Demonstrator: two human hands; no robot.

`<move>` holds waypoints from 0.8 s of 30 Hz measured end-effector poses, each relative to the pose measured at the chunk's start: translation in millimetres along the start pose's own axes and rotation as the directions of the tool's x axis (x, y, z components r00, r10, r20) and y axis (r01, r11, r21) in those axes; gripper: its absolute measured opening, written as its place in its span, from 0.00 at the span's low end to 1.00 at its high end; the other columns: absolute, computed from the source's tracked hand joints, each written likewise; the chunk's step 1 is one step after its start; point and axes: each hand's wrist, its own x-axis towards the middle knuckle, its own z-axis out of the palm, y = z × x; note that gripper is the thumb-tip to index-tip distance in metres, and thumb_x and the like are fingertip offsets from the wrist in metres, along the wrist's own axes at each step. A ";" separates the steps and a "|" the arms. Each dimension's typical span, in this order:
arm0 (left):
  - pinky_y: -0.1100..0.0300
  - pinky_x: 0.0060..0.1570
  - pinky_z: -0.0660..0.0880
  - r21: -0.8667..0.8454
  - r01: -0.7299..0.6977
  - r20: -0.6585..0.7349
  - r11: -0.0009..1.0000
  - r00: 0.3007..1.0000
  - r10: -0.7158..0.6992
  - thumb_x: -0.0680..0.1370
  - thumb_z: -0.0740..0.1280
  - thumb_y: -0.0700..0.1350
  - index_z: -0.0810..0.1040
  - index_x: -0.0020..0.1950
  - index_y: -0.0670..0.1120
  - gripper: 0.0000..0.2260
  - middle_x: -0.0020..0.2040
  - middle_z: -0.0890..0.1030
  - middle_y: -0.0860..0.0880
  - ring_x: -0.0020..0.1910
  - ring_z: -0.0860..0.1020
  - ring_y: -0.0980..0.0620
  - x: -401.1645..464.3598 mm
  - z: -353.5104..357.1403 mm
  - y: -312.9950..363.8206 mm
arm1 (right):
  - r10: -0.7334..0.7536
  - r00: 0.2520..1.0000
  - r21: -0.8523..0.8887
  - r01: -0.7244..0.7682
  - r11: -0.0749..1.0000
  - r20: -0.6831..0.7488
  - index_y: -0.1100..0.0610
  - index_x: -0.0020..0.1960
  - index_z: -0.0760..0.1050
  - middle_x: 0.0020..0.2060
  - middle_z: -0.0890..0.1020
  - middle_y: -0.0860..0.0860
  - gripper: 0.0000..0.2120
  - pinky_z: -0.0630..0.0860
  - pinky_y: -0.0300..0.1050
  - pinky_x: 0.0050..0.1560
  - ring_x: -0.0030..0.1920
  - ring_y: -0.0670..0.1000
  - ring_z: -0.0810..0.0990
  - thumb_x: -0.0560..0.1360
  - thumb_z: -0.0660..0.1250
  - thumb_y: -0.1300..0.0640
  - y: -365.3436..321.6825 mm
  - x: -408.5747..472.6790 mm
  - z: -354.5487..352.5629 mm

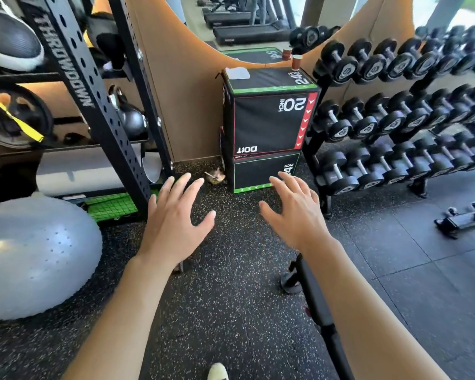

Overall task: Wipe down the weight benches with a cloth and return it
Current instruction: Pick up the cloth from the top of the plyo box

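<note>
— Both forearms reach forward over the speckled gym floor (231,283); the left hand (173,223) and right hand (294,215) hover with fingers spread, each grip holding nothing.

— And the cloth?

— A pale cloth (237,73) lies on top of the stacked plyo boxes (269,122), well ahead of both hands, between the black rack (99,105) and the dumbbell rack (395,113). A dark weight bench (318,305) edge runs under the right forearm.
</note>
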 end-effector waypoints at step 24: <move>0.33 0.78 0.59 -0.012 -0.040 0.064 0.999 0.997 0.041 0.80 0.64 0.61 0.64 0.82 0.53 0.31 0.83 0.62 0.51 0.83 0.55 0.46 312.7 103.2 13.2 | 0.071 0.997 0.005 -0.071 0.997 0.013 0.51 0.79 0.65 0.79 0.65 0.49 0.32 0.60 0.61 0.78 0.80 0.54 0.59 0.79 0.61 0.37 120.5 282.9 39.5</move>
